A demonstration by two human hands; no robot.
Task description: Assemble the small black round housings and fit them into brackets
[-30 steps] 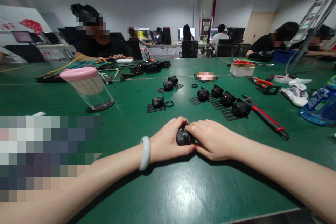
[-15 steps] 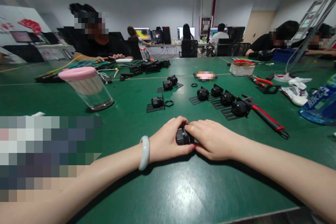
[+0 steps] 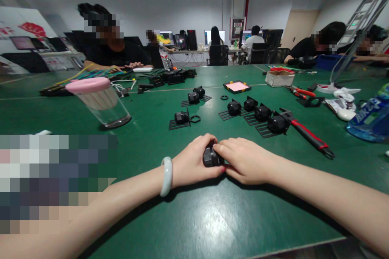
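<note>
"Black, faceted and hard-looking: where is the fitting (image 3: 209,158) found?"

"Between the two hands, near the front of the green tabletop (image 3: 146,230). It is clamped in the left hand's (image 3: 191,162) grip, fingers at the far side and thumb at the near side. Its other end is gripped, and mostly hidden, by the right hand (image 3: 247,160)."

"Is a reason for the hold apparent?"

"Rolling is probably prevented by the opposed pressure. Whether the tabletop is touched cannot be told."

"What is noted beyond?"

"An adjustable wrench (image 3: 308,133) is laid to the right, its handle pointed nearer the right forearm, an angle judged convenient for that side. Four similar fittings on slotted brackets (image 3: 263,112) are grouped beside its head; they are presumably kept level by the flat plates. A lidded cup (image 3: 101,101) and a blue bottle (image 3: 371,115) are stood well out to either side."

"And the room?"

"Past a pink-centred tray (image 3: 237,86), a person in black (image 3: 127,54) is seated opposite. Lit monitors (image 3: 214,35) are ranged before a grey wall (image 3: 182,0)."
</note>
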